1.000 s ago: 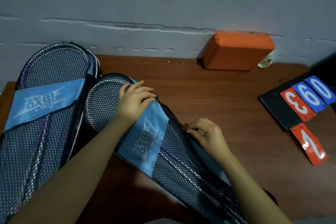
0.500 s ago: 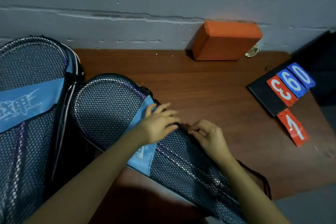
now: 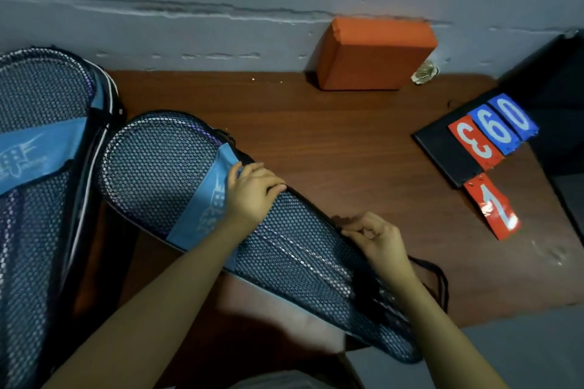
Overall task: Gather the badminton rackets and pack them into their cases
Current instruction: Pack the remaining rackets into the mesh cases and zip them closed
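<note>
Both hands, left hand (image 3: 252,196) and right hand (image 3: 377,238), grip the mesh racket case (image 3: 164,167).

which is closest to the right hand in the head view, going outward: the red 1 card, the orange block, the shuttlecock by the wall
From the right hand:
1. red 1 card, to its right on the table.
2. orange block, up against the wall.
3. shuttlecock, just right of the block by the wall; nearly level with it, a close call.
</note>
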Demonstrator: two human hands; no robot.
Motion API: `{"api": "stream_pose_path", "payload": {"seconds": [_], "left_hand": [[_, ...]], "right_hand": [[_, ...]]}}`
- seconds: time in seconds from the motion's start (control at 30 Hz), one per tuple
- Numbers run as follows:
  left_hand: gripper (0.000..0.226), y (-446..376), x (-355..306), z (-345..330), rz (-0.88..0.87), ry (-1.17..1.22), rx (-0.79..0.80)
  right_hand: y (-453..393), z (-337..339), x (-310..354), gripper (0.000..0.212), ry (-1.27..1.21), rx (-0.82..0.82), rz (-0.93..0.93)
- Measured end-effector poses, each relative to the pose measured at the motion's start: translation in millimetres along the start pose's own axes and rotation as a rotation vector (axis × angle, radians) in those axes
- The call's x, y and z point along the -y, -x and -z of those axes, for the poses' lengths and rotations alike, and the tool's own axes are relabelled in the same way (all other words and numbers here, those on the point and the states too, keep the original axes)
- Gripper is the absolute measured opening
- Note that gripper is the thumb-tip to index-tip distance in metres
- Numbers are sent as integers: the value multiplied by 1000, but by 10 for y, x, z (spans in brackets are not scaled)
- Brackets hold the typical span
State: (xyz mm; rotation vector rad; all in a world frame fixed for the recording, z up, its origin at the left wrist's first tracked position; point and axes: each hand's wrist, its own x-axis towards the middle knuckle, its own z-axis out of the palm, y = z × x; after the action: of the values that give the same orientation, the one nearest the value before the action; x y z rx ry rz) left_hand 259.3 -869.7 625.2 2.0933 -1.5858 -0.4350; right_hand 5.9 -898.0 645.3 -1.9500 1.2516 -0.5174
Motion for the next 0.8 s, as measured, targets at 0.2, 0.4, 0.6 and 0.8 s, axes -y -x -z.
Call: {"api": "stream_pose_path", "payload": {"seconds": [0.2, 0.4, 0.6, 0.8], "left_hand": [[27, 89, -182, -237, 129, -207, 23], [36, 565, -692, -518, -185, -101, 112], [21, 682, -1033, -639, -88, -12, 140], [19, 613, -1102, -693, 43, -44, 46]], "right_hand": [[271, 272, -439, 14, 94, -68, 51], [254, 227, -451, 18, 12, -43, 113], [285, 279, -535, 10, 23, 20, 226], [487, 647, -878, 13, 22, 40, 152]]}}
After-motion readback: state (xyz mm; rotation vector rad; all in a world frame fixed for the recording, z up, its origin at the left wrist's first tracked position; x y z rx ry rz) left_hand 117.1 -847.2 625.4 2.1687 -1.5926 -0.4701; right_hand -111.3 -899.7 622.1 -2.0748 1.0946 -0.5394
